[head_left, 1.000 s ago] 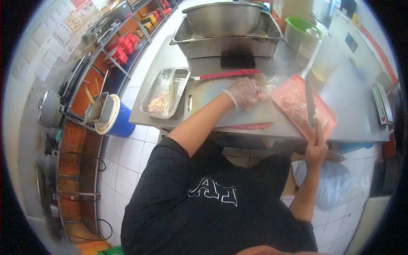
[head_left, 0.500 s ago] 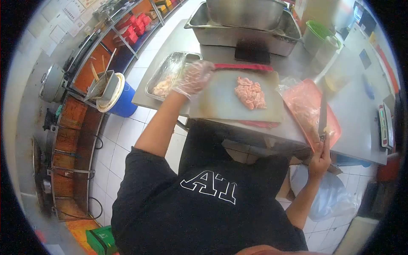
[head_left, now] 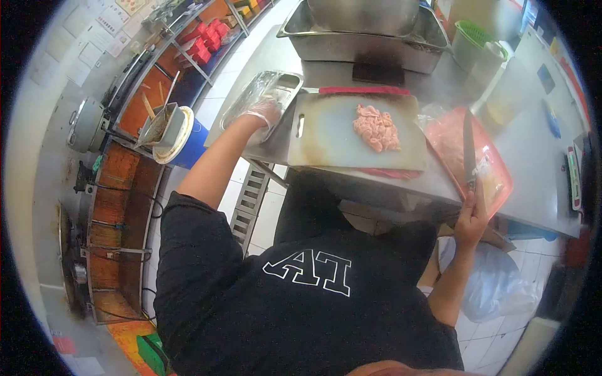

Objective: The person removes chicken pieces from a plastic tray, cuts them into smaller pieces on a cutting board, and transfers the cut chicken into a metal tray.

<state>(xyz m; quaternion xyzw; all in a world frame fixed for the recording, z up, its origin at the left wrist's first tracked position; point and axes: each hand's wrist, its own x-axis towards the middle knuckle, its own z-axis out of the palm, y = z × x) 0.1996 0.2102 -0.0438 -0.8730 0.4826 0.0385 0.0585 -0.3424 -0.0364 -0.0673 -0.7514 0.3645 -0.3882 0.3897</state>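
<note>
White outlined letters that look like "AT" mark the black shirt (head_left: 213, 294). The metal desk (head_left: 539, 182) stands on a white tiled floor (head_left: 271, 213). The right hand (head_left: 470, 219) grips a knife (head_left: 469, 144) over the pink tray (head_left: 505, 188). The gloved left hand (head_left: 268, 111) reaches into the metal tray (head_left: 290, 83); its grasp cannot be told. 1 pile of meat (head_left: 376, 128) lies on the cutting board (head_left: 326, 128).

We've got a steel table (head_left: 539, 178): metal tray (head_left: 290, 84) upper left, something red (head_left: 364, 90) under the cutting board (head_left: 326, 135) upper-center, pink tray (head_left: 489, 150) right, deep pan (head_left: 351, 53) top.
</note>
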